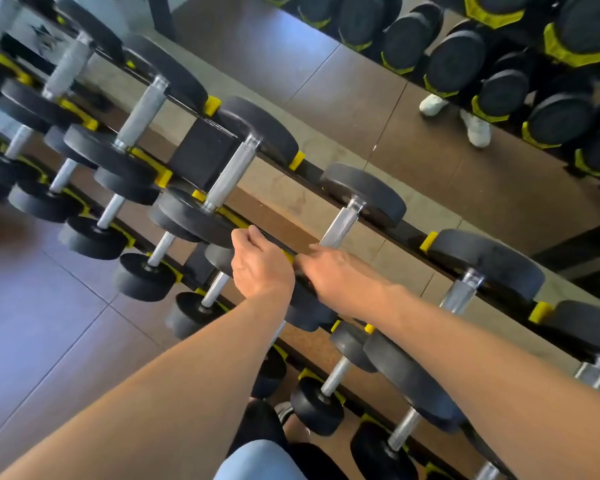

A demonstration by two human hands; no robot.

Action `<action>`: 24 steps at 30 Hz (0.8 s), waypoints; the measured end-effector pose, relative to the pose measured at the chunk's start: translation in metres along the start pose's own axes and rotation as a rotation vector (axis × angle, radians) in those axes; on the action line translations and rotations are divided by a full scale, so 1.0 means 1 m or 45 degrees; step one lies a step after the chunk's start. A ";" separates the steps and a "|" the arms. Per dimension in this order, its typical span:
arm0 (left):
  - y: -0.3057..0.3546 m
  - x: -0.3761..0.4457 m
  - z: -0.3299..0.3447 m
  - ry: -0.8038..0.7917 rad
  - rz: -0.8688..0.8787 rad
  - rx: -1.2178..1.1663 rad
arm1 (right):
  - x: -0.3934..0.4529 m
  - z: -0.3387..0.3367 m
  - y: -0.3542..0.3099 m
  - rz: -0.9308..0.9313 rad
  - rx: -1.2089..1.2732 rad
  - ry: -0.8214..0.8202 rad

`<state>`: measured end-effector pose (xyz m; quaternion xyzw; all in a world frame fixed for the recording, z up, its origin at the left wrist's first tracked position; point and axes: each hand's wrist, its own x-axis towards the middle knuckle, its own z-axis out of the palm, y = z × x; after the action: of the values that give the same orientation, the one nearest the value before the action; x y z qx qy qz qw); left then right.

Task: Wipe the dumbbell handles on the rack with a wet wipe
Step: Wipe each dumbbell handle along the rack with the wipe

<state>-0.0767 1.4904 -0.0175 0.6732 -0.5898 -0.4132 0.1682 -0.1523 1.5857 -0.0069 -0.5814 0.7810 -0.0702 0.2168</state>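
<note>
Black dumbbells with knurled silver handles lie in rows on a black and yellow rack (409, 233). My left hand (260, 265) sits at the top tier's front rail (274, 239), fingers curled over its edge. My right hand (336, 275) lies right beside it, over the near head of a dumbbell, its fingers reaching the lower end of that dumbbell's handle (342, 226). Another handle (229, 174) stands just left of my hands. No wet wipe shows; my hands hide whatever is under them.
Lower tiers hold smaller dumbbells (142, 275) towards the left and below my arms. A mirror (361, 109) behind the rack reflects dumbbells and white shoes (475, 128). Tiled floor (42, 323) spreads out at the left. My knee (257, 459) is at the bottom.
</note>
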 end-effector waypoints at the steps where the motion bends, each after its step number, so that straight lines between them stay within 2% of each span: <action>1: 0.000 0.000 0.000 -0.014 -0.004 -0.001 | -0.011 0.001 0.002 -0.006 0.058 0.017; 5: -0.001 0.001 0.000 -0.059 -0.025 -0.027 | -0.049 0.011 0.017 0.084 0.185 -0.017; 6: -0.001 0.001 0.000 -0.063 -0.028 -0.029 | -0.050 0.009 0.021 0.152 0.189 0.036; 8: -0.001 0.002 0.000 -0.070 -0.032 -0.037 | -0.040 -0.001 0.023 0.270 0.261 0.288; 10: -0.001 0.002 0.000 -0.071 -0.030 -0.036 | -0.018 -0.009 0.016 0.257 0.299 0.481; 11: -0.001 0.003 0.000 -0.072 -0.029 -0.036 | -0.004 -0.010 0.013 0.223 0.270 0.445; 12: -0.002 0.003 0.000 -0.077 -0.027 -0.036 | 0.010 -0.010 0.007 0.187 0.206 0.321; 14: -0.003 0.004 0.001 -0.092 -0.023 -0.036 | 0.029 -0.002 -0.002 0.219 0.002 -0.054; 16: -0.003 0.005 0.001 -0.101 -0.019 -0.025 | 0.027 0.001 -0.006 0.220 -0.068 -0.172; 20: -0.005 0.006 0.002 -0.118 -0.020 -0.008 | -0.026 0.006 0.004 0.089 0.235 0.045; 22: -0.005 0.006 0.002 -0.125 -0.010 -0.005 | -0.050 0.005 0.011 0.188 0.427 0.140; 24: -0.004 0.006 0.002 -0.140 -0.004 0.000 | -0.053 -0.006 0.017 0.301 0.420 0.373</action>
<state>-0.0753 1.4865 -0.0235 0.6504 -0.5970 -0.4498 0.1349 -0.1572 1.6400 0.0057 -0.4264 0.8447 -0.2543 0.1999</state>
